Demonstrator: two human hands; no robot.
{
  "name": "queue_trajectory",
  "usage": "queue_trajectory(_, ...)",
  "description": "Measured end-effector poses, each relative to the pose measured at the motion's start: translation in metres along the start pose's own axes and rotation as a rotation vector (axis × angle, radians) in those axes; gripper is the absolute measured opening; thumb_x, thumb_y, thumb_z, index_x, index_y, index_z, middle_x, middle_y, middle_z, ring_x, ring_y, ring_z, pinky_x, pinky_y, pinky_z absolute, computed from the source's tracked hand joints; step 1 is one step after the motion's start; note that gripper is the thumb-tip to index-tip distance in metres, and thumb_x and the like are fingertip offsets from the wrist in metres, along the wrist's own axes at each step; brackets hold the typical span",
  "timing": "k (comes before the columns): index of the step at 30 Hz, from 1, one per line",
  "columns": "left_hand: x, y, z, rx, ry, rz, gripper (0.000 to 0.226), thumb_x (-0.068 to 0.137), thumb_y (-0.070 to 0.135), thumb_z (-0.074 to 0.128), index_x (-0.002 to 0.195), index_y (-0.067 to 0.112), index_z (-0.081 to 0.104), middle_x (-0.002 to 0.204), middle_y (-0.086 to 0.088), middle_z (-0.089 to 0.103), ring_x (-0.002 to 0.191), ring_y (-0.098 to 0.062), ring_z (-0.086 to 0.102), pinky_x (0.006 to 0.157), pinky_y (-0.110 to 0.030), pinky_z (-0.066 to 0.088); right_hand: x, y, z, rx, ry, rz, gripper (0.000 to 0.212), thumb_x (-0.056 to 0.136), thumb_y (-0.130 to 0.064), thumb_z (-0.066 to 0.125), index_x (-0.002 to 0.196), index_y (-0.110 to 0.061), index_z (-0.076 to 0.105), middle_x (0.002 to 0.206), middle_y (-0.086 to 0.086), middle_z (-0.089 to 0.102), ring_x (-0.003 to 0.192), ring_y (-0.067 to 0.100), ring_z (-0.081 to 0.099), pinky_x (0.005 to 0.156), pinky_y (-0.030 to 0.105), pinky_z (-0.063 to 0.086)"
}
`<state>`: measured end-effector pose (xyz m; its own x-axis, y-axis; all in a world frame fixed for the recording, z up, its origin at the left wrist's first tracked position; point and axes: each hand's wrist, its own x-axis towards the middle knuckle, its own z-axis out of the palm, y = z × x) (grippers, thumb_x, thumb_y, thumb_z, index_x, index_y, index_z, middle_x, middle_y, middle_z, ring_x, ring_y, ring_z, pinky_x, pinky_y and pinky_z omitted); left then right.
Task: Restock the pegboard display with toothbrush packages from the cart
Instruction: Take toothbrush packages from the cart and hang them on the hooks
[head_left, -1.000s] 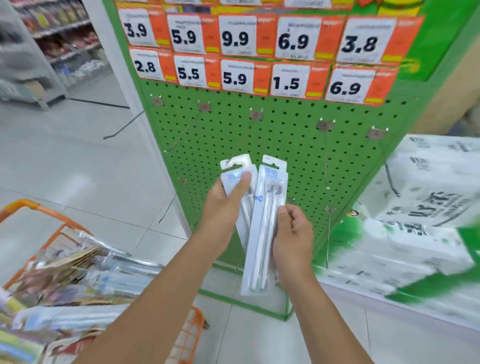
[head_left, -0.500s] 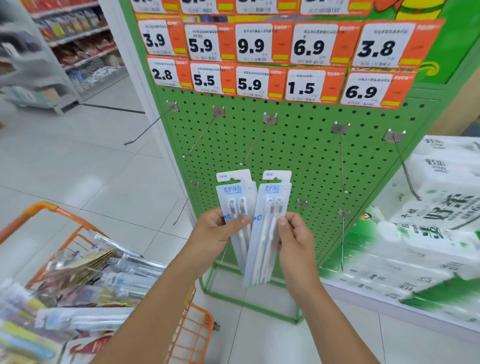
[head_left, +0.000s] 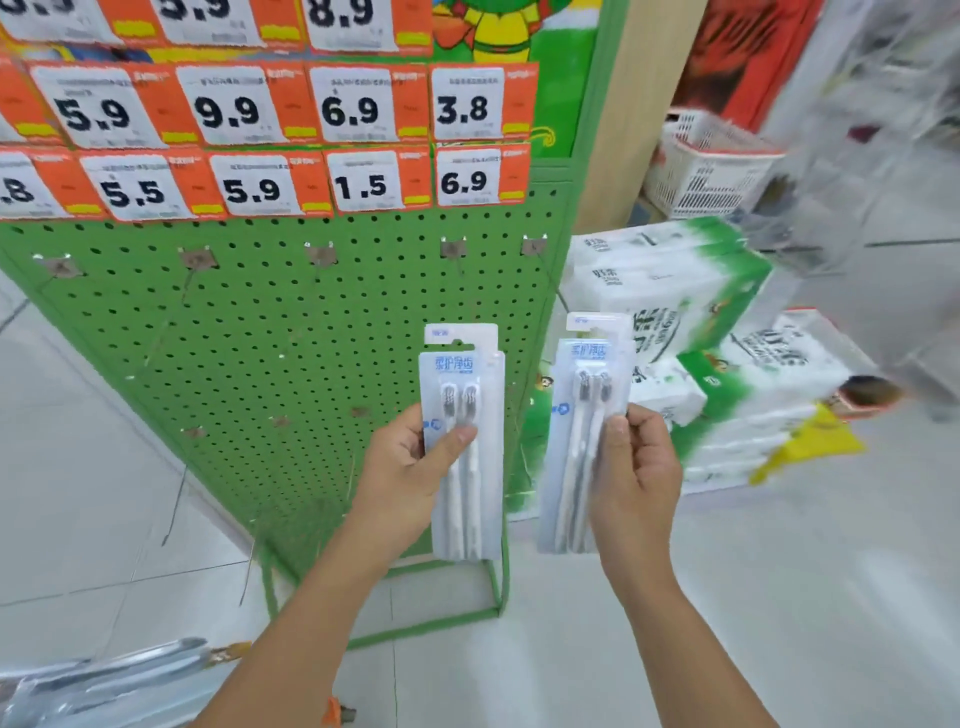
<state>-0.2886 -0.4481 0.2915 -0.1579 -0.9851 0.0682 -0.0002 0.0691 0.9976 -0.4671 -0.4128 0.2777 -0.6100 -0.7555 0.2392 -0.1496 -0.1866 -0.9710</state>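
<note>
My left hand (head_left: 410, 467) grips one toothbrush package (head_left: 462, 395) upright in front of the green pegboard (head_left: 249, 343), thumb across its front. My right hand (head_left: 636, 467) holds a second toothbrush package (head_left: 592, 374) upright, off the board's right edge. The two packages are apart, side by side. Bare metal hooks (head_left: 452, 252) stick out along the board below the orange price tags (head_left: 363, 182). Blurred packages in the cart (head_left: 104, 680) show at the bottom left corner.
Stacked white and green tissue packs (head_left: 691, 332) lie on the floor right of the board. A white plastic basket (head_left: 706, 171) stands behind them. Grey tiled floor (head_left: 78, 467) spreads to the left and front. The board stands on a green wire foot (head_left: 447, 618).
The view has swung right and the cart has dropped almost out of sight. My hands have drawn apart, separating the two packages that were side by side and touching.
</note>
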Motion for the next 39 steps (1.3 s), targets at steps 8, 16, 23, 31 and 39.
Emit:
queue_trajectory(8,0.002,-0.010,0.066,0.084,0.111,-0.062,0.011,0.095,0.034,0.061,0.098,0.025,0.068,0.051,0.009,0.037,0.045,-0.006,0.027,0.048,-0.022,0.029,0.059,0.036,-0.035,-0.019,-0.294,0.001,0.017,0.106,-0.017,0.049,0.093,-0.017,0.060,0.073,-0.007,0.056,0.066,0.008,0.047,0.063,0.021,0.042)
queue_trajectory(16,-0.002,-0.009,0.092,0.106,0.256,-0.076,0.017,0.095,0.034,0.060,0.099,0.018,0.064,0.055,0.009,0.042,0.047,-0.006,0.030,0.051,-0.018,0.033,0.086,0.055,-0.027,0.023,-0.493,0.004,0.017,0.105,-0.018,0.050,0.093,-0.010,0.059,0.067,0.005,0.046,0.057,0.011,0.036,0.051,0.023,0.033)
queue_trajectory(23,0.008,-0.003,0.093,0.039,0.237,-0.093,0.018,0.095,0.021,0.065,0.112,0.018,0.067,0.091,-0.005,0.075,0.077,-0.016,0.068,0.073,-0.021,0.052,0.107,0.065,0.004,-0.018,-0.492,-0.001,0.022,0.105,-0.020,0.050,0.087,-0.008,0.054,0.065,-0.003,0.041,0.054,0.005,0.032,0.051,0.018,0.030)
queue_trajectory(31,0.033,0.002,0.104,-0.059,0.198,-0.065,0.020,0.095,0.010,0.065,0.115,0.014,0.067,0.101,0.000,0.078,0.095,-0.018,0.073,0.084,-0.030,0.060,0.182,0.078,0.058,-0.158,-0.431,0.079,0.022,0.104,-0.022,0.050,0.083,-0.014,0.052,0.069,-0.003,0.048,0.062,0.013,0.041,0.062,0.030,0.037)
queue_trajectory(39,0.041,-0.009,0.106,-0.043,0.183,-0.005,0.021,0.097,0.008,0.061,0.114,0.019,0.066,0.105,0.004,0.077,0.095,-0.010,0.072,0.083,-0.022,0.057,0.180,0.064,0.040,-0.176,-0.356,0.234,0.035,0.101,-0.039,0.056,0.123,-0.013,0.062,0.121,0.003,0.066,0.111,0.022,0.062,0.099,0.043,0.051)
